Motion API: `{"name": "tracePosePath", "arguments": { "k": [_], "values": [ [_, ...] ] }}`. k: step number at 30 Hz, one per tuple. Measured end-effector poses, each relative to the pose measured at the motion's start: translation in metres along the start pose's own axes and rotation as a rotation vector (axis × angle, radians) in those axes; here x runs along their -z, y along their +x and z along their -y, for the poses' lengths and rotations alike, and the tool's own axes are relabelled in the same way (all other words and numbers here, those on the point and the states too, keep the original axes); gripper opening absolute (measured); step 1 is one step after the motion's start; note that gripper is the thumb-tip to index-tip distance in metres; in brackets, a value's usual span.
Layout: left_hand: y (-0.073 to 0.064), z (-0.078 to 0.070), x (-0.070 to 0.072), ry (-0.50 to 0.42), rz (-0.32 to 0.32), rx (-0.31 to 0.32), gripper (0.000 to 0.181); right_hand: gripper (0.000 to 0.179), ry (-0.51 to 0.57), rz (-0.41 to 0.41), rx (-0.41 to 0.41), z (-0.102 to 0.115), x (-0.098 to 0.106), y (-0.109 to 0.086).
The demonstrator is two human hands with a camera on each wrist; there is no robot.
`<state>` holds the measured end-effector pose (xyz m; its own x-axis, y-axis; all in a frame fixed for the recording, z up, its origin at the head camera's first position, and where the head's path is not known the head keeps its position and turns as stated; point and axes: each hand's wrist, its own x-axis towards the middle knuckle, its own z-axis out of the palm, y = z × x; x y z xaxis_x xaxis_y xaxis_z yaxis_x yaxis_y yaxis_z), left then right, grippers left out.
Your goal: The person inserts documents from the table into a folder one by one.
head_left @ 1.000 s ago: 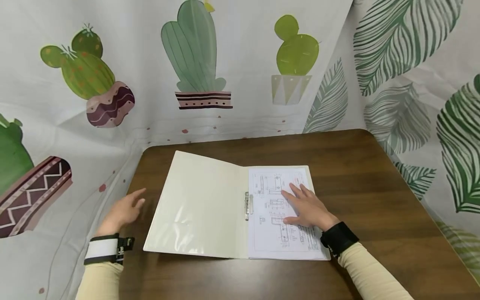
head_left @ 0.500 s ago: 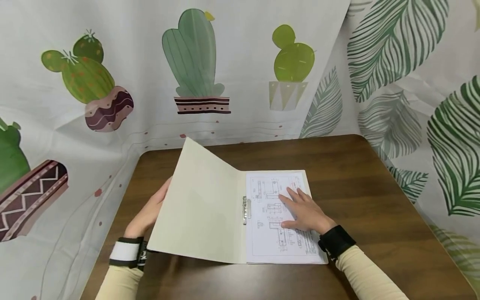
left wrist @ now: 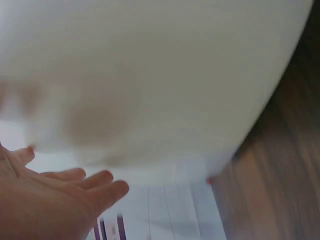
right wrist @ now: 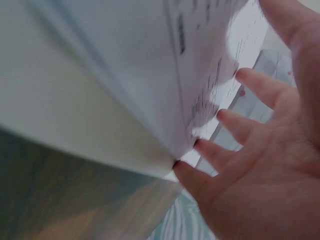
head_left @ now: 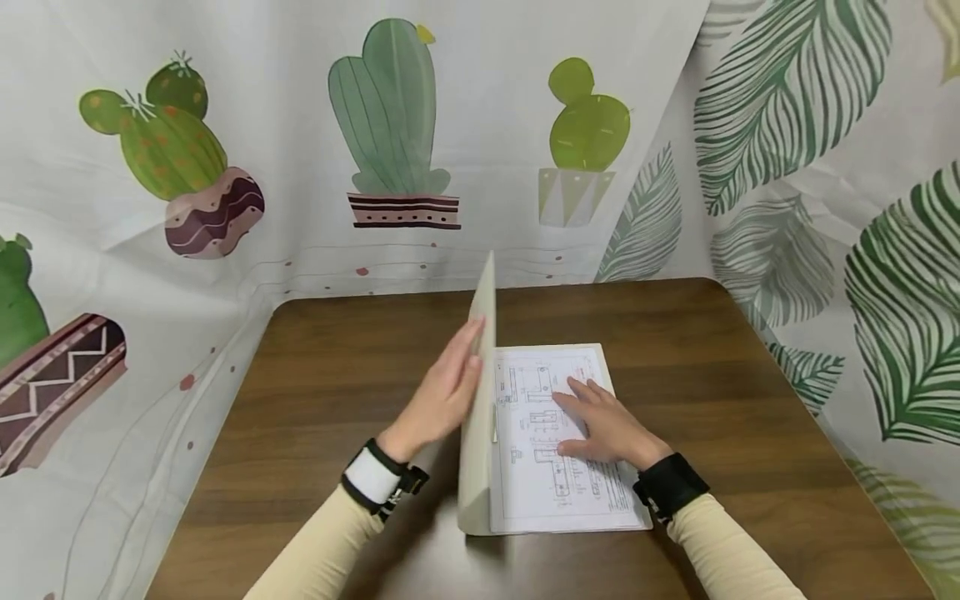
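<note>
A cream folder stands half folded on the table, its front cover [head_left: 480,450] raised nearly upright. My left hand [head_left: 438,387] lies against the outer side of that cover with its fingers extended. In the left wrist view the cover [left wrist: 165,90] fills most of the picture above the left hand [left wrist: 65,200]. Inside the folder lie white sheets [head_left: 525,492] with printed technical drawings. My right hand [head_left: 607,425] rests on these sheets, fingers spread. The right wrist view shows the fingertips of the right hand [right wrist: 260,155] touching the paper [right wrist: 145,65]. The metal clip at the spine is mostly hidden by the cover.
The brown wooden table [head_left: 315,358] extends around the folder on all sides. Behind it hangs a white cloth [head_left: 487,108] printed with cacti, and leaf-patterned cloth [head_left: 780,150] hangs at the right.
My left hand has moved from left of the folder to its cover and swung it up and rightward from nearly flat to almost upright. The right hand has stayed on the sheets.
</note>
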<state>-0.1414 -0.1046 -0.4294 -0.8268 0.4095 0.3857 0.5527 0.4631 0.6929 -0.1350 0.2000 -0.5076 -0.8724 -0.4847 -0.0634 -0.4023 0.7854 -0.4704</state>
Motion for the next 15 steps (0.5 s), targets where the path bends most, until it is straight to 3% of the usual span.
{"name": "tracePosePath", "arguments": {
  "k": [6,10,15],
  "values": [
    [0.012,-0.005,-0.047,0.157,0.121,-0.009,0.06,0.063,0.105,-0.218,-0.041,-0.027,0.016,-0.008],
    [0.012,-0.001,-0.067,0.258,0.174,-0.009,0.06,0.06,0.147,-0.284,-0.128,-0.046,0.027,-0.016],
    [0.012,0.003,-0.087,0.341,0.272,0.038,0.062,0.059,0.156,-0.342,-0.226,-0.065,0.038,-0.028]
  ]
}}
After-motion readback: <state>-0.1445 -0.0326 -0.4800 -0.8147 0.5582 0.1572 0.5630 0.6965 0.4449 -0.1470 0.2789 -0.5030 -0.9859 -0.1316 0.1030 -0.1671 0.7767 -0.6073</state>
